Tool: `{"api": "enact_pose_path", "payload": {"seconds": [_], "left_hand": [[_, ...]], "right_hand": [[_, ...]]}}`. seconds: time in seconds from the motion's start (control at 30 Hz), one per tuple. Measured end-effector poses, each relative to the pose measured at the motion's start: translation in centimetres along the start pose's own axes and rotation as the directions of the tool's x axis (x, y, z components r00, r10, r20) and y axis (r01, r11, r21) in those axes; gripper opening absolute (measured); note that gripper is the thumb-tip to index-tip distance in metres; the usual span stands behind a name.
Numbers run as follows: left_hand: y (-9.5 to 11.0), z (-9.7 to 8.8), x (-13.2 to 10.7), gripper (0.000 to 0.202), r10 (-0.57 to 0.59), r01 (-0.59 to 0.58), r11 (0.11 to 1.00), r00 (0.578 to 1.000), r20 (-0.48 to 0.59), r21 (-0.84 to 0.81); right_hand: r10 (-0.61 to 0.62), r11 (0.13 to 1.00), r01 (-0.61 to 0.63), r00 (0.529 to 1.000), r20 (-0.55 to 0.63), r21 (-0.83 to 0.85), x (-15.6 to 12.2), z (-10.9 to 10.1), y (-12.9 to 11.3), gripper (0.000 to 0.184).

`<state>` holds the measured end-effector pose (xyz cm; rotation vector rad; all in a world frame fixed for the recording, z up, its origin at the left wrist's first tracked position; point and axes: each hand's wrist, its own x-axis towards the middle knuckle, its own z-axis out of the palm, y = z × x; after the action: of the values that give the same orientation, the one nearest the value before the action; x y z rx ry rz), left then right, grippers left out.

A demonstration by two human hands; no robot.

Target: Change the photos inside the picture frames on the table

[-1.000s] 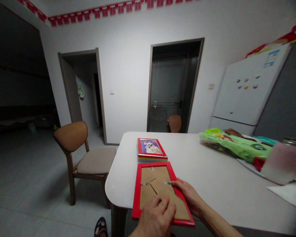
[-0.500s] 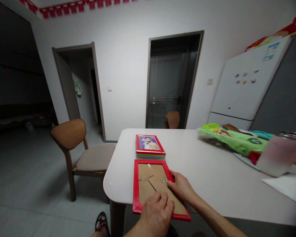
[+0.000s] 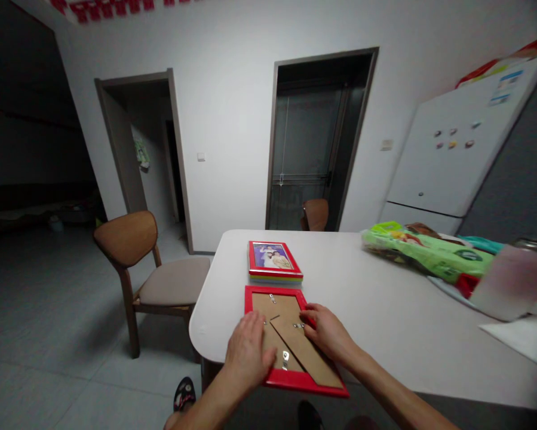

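Note:
A red picture frame (image 3: 295,380) lies face down at the near edge of the white table, its lower end reaching past the edge. Its brown backboard (image 3: 275,304) has a diagonal stand flap and small metal clips on its sides. My left hand (image 3: 248,349) rests over the frame's left side, fingers stretched along the left clip and thumb apart on the board. At the right side, my right hand (image 3: 328,334) has its fingers bent onto the rim beside the right clip. Beyond it sits a stack of frames (image 3: 275,272), the top one red, face up with a photo.
To the right on the table (image 3: 340,280) lie a green plastic package (image 3: 433,251), a pink jar (image 3: 512,280) and a white sheet (image 3: 525,340). A wooden chair (image 3: 174,283) stands left of the table, another chair (image 3: 316,215) behind it.
My left hand has moved from the lower middle of the backboard to the left side, uncovering the bottom clip. My right hand's fingers have shifted onto the rim near the right clip.

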<state>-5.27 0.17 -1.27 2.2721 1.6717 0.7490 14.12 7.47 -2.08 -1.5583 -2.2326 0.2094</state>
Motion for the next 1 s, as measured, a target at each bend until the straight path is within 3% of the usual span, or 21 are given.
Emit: {"api": "enact_pose_path", "payload": {"seconds": [0.07,0.13,0.4,0.5,0.7,0.83,1.0], "left_hand": [[-1.5,-0.1,0.6,0.059,-0.134,0.134,0.991,0.991,0.003,-0.024],[-2.3,0.1,0.9,0.062,-0.166,0.167,0.984,0.986,0.025,-0.062],[-2.5,0.5,0.5,0.060,-0.168,0.164,0.978,0.986,-0.019,-0.131],[-2.8,0.8,0.5,0.057,-0.180,0.172,0.975,0.983,-0.046,-0.138],[-2.8,0.8,0.7,0.053,-0.170,0.160,0.978,0.983,-0.065,-0.134],[-2.6,0.5,0.7,0.054,-0.164,0.153,0.977,0.984,-0.066,-0.145],[-2.8,0.9,0.7,0.056,-0.166,0.153,0.978,0.982,-0.089,-0.140]], "right_hand": [[-0.012,1.000,0.012,1.000,0.005,-0.020,0.2,0.1,-0.2,0.027],[-0.008,0.999,0.007,1.000,-0.010,-0.039,0.3,0.2,-0.3,0.028],[-0.021,0.989,0.007,0.996,-0.090,-0.150,1.6,0.4,-1.5,0.029],[-0.047,0.992,0.040,0.997,-0.054,-0.123,3.3,1.0,-2.9,0.028],[0.047,0.992,-0.054,0.997,-0.063,-0.113,5.8,2.9,-4.3,0.030],[0.070,0.991,-0.078,0.995,-0.071,-0.113,5.9,3.5,-4.3,0.029],[0.028,0.994,-0.035,0.998,-0.064,-0.101,4.9,2.7,-5.0,0.029]]}}
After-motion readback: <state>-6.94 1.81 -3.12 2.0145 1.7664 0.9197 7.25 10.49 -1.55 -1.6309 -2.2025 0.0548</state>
